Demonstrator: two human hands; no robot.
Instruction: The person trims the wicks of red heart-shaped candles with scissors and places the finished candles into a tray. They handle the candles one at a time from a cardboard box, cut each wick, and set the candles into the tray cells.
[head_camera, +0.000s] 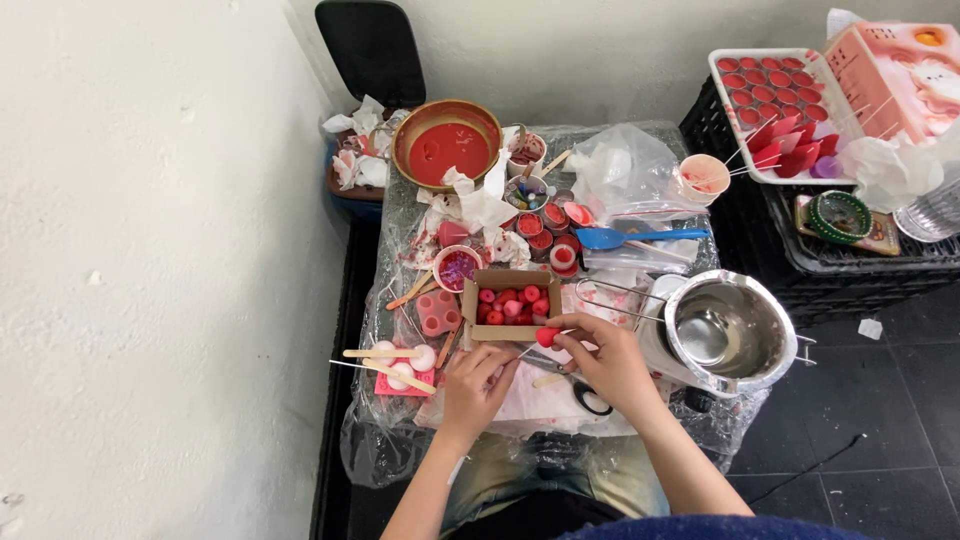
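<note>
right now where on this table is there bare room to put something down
Little: a plastic-covered strip along the near table edge, left of the left hand. Crowded from the cardboard box back to the red bowl, and around the metal pot.

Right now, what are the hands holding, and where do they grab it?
The right hand pinches a small red round piece by its sides with the fingertips. The left hand is curled just below it; whether it holds anything cannot be told.

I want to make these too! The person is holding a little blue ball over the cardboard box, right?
Not quite: in the head view the small ball pinched in the right hand is red, not blue. It is held just at the cardboard box of red and pink pieces.
</note>
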